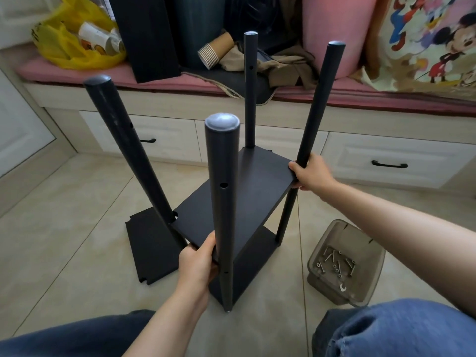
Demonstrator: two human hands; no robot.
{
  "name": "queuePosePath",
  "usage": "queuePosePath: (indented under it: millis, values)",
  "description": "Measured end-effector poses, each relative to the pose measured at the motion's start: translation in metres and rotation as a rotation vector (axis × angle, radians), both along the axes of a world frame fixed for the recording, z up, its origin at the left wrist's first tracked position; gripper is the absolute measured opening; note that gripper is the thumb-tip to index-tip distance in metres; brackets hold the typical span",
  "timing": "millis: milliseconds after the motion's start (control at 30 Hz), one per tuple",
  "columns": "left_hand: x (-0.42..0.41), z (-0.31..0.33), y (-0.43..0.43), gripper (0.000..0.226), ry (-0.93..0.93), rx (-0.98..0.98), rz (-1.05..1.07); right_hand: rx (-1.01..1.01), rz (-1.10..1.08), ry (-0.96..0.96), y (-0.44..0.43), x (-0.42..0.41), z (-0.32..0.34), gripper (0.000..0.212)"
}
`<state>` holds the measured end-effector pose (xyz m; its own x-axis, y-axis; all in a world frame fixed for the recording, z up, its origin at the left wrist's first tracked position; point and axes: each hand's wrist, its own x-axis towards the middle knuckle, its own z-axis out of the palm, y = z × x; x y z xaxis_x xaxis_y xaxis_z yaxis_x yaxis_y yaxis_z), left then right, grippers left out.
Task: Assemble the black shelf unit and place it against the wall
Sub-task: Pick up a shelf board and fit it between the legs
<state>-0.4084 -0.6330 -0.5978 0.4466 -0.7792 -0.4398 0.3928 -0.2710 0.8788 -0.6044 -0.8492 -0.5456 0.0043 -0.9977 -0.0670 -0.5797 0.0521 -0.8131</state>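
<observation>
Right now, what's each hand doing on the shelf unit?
Left hand: closed, gripping the near corner of the flat black middle shelf board.
Right hand: closed, gripping that board's far right corner beside a round black pole.

Both bare forearms reach forward. The left hand (197, 261) pinches the near corner of the flat matte black shelf board (257, 191); the right hand (310, 173) grips its far-right corner.

Black shelf unit (242, 191) upright on floor, four poles, middle board tilted
</observation>
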Motion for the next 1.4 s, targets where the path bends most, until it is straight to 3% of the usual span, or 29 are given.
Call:
queuePosePath:
  millis: [267, 567, 733, 867, 1167, 1333, 1400]
  values:
    - [-0.008, -0.005, -0.001, 0.024, -0.043, 0.010, 0.061, -0.020, -0.157, -0.064, 0.003, 0.015, -0.017, 0.055]
    - [-0.009, -0.006, -0.003, 0.029, -0.061, 0.039, 0.091, -0.145, -0.154, 0.211, 0.004, 0.009, -0.025, 0.052]
    - [-0.010, -0.005, -0.004, 0.028, -0.062, 0.041, 0.107, -0.035, -0.070, 0.013, 0.002, 0.002, -0.022, 0.036]
    - [-0.010, -0.005, -0.004, 0.030, -0.076, 0.040, 0.107, -0.039, -0.041, 0.022, -0.001, -0.001, -0.020, 0.029]
    - [-0.008, -0.001, -0.003, 0.034, -0.089, 0.034, 0.069, 0.174, 0.165, 0.021, -0.008, -0.016, -0.002, 0.046]
    - [-0.004, 0.001, -0.002, 0.031, -0.092, 0.022, 0.041, 0.133, 0.305, 0.345, -0.016, -0.028, 0.018, 0.040]
    - [-0.003, 0.000, -0.001, 0.029, -0.088, 0.024, 0.043, 0.069, 0.306, 0.335, -0.022, -0.029, 0.026, 0.032]
